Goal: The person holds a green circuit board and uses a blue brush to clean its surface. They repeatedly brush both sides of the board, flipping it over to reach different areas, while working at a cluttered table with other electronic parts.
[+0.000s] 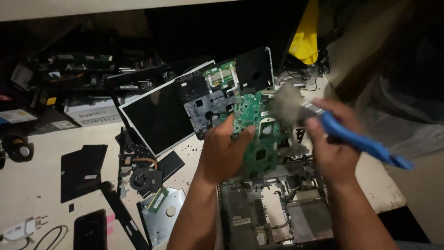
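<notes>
Two hands work close together over the open laptop base at the near edge of the table. The left hand grips a green board, fingers clenched round its left edge with the thumb across the front, and holds it upright and tilted in the air above the base, touching neither base nor table. The right hand is closed round the blue handle of a brush, whose pale bristles blur against the board's upper right corner.

Judged from this: the one-edge grip may let the board twist or slip under the brush's push, and it could drop onto the base below. The brush's metal ferrule sits near the bristles, so a steep stroke could knock small parts off the board. Loosened dust may settle into the base.

The left forearm rises from the bottom edge, wrist bent back. The right forearm comes in from the lower right, wrist turned inward, handle pointing right.

A screen panel, a fan and a memory stick lie left of the base.
</notes>
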